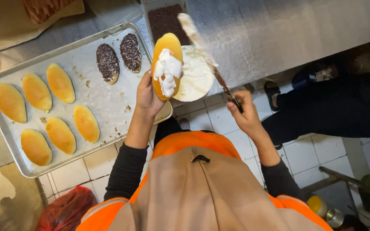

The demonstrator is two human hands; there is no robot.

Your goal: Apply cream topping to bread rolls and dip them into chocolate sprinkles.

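My left hand (147,97) holds a golden oval bun (166,47) upright, with a thick smear of white cream (166,72) on its face. My right hand (246,113) grips the handle of a long spatula knife (202,47), whose cream-coated blade points up and away above the bun. Behind the bun stands a round bowl of white cream (198,79). A metal tray (108,102) to the left carries several plain buns (60,83) and two buns coated in chocolate sprinkles (108,63).
A rectangular container of chocolate sprinkles (164,19) stands on the steel counter (270,34). Another person's dark-clothed legs and sandalled foot (322,107) are at the right on the tiled floor. A red plastic bag (65,209) lies lower left; metal cans (326,211) lower right.
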